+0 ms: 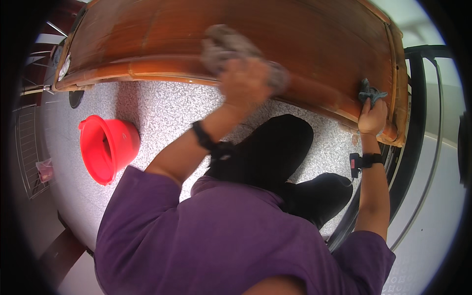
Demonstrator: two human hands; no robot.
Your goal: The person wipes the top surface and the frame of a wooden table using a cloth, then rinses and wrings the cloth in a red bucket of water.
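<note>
My left hand [245, 83], blurred, grips a crumpled grey-brown cloth [223, 46] against the front part of an orange-brown bamboo tabletop [309, 40]. Part of the cloth hangs out on the right side of the hand, over the rounded bamboo rail [166, 70]. At the tabletop's right end, near its front corner, my right hand [373, 117] pinches a small blue-grey rag [370, 92] that rests on the wood. Both wrists wear black straps. The palm side of each hand is hidden.
A red plastic bucket [127, 140] stands on the speckled floor [166, 107] to my left; its inside is mostly shadowed. Crumpled white material [64, 67] lies at the tabletop's left end. A black metal frame [415, 107] runs along the right. My knees [284, 143] are below the table's front edge.
</note>
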